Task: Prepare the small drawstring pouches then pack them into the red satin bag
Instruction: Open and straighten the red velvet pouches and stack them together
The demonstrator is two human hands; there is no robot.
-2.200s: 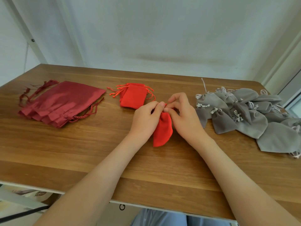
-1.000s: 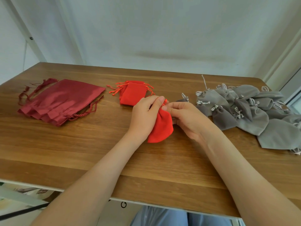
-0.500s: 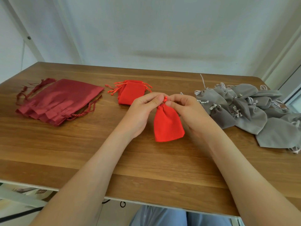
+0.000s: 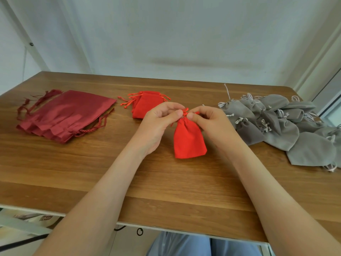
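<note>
A small bright red drawstring pouch [image 4: 189,140] lies on the wooden table [image 4: 92,174] between my hands, its mouth gathered tight at the far end. My left hand [image 4: 158,124] pinches the red cord at the mouth from the left. From the right, my right hand [image 4: 210,122] pinches the same cords. A stack of dark red satin bags [image 4: 64,115] lies flat at the left. Behind my left hand rests a small pile of red pouches [image 4: 145,104]. A heap of grey pouches [image 4: 276,124] covers the right side.
A white wall rises just beyond the table's far edge. The near table edge crosses the bottom, with my blue trousers [image 4: 184,244] below it. A window frame [image 4: 330,100] stands at the far right, close to the grey heap.
The red pouch turned from a narrow bundle under my fingers to lying flat and spread, bottom toward me. Both hands stayed at its mouth and now pinch the cords at either side.
</note>
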